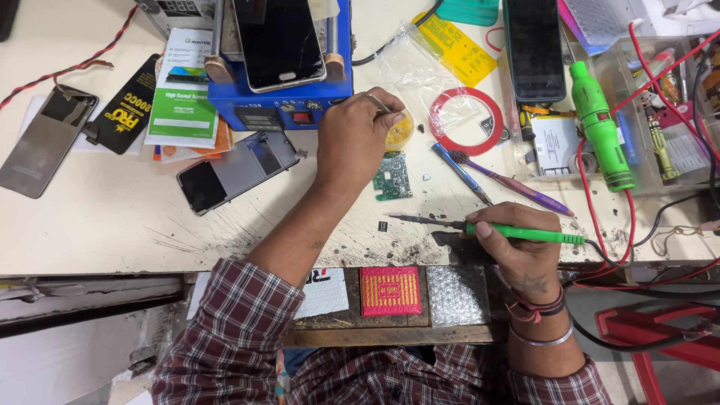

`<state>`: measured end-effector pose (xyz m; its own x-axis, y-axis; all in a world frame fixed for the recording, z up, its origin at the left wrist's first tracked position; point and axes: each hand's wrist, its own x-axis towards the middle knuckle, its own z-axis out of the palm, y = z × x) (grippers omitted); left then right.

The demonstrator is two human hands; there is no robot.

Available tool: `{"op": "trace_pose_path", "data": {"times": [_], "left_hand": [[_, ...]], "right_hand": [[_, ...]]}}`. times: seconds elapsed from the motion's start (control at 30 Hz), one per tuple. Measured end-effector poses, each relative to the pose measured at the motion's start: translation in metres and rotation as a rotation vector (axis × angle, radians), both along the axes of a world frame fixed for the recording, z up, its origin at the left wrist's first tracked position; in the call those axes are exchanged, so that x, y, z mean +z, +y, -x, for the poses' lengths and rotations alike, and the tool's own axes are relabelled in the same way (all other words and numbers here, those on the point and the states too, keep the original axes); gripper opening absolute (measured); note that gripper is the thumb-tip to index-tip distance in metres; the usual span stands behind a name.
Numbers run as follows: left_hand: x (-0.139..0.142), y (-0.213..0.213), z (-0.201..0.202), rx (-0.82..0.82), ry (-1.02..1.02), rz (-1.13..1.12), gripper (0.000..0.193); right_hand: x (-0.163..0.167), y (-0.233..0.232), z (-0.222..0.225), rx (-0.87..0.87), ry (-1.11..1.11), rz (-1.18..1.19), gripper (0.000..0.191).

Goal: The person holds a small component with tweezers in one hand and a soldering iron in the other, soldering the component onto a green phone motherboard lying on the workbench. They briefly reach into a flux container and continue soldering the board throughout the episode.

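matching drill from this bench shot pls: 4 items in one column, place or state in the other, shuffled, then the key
Things:
1. soldering iron
2. green circuit board
3. red tape ring
4. dark phone with the cracked screen

Places or states:
A. lying flat on the table just below the left hand
B. propped on the blue machine at the top
C. held in the right hand, tip pointing left
D. on the table right of the small yellow pot

Pairs: 1-C, 2-A, 3-D, 4-B
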<state>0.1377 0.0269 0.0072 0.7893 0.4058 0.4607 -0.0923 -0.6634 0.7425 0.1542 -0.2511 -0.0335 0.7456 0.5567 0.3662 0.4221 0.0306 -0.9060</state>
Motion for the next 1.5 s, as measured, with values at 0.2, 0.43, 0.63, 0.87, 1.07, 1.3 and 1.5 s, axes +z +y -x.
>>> {"op": "trace_pose_path", "data": {"times": [0.2, 0.43, 0.63, 0.87, 1.07, 1.3, 1.5], "left_hand": [[-0.004, -0.002, -0.004, 0.009, 0.0, 0.007, 0.009], [-0.01, -0.002, -0.009, 0.019, -0.003, 0.022, 0.01], [-0.014, -0.002, -0.011, 0.011, -0.014, 0.06, 0.011], [-0.013, -0.003, -0.009, -0.004, -0.044, 0.126, 0.01], [-0.012, -0.004, -0.006, 0.011, -0.041, 0.09, 0.011], [-0.015, -0.004, -0.011, -0.006, -0.041, 0.101, 0.011], [-0.016, -0.004, -0.013, -0.018, -0.054, 0.132, 0.011]], "right_hand": [[0.0, 0.001, 0.0, -0.01, -0.007, 0.008, 0.01], [0.0, 0.002, 0.0, -0.003, -0.008, 0.007, 0.01], [0.0, 0.001, 0.001, -0.002, 0.002, -0.002, 0.012], [0.001, 0.001, 0.001, -0.005, 0.013, -0.016, 0.012], [0.001, 0.0, 0.002, -0.025, -0.011, 0.007, 0.012], [0.0, 0.0, 0.001, -0.023, -0.005, -0.004, 0.013], [-0.001, -0.003, 0.0, -0.045, -0.011, 0.021, 0.012]]}}
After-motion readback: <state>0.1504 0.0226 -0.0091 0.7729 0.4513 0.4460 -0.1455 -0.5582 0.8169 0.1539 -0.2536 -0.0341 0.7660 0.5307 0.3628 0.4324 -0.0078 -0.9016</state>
